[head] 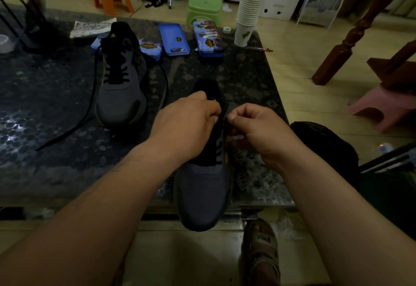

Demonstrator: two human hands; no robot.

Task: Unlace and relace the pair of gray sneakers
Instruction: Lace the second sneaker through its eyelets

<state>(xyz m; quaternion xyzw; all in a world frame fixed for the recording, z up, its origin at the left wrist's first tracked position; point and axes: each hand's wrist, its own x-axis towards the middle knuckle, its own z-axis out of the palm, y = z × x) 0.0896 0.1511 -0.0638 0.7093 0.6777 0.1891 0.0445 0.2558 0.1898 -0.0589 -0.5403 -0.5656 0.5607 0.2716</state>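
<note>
Two sneakers, neither finished. Far sneaker (119, 96) back left on the surface (56, 150): laced low only, loose ends (74, 126) trailing. Near sneaker (202, 186) at the front edge, toe overhanging: lower rows crossed, top eyelets seemingly in work — left hand (186, 119) and right hand (256, 128) together there, fingers (236, 116) curled in, pinching what looks like its lace (219, 146). Two hands, three blue cases (173, 38), one cup stack (249, 4).

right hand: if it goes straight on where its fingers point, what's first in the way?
The right hand, pinching the lace, points left across the near sneaker. It would likely meet the sneaker's black tongue first, then the left hand gripping there. Depth is unclear.
</note>
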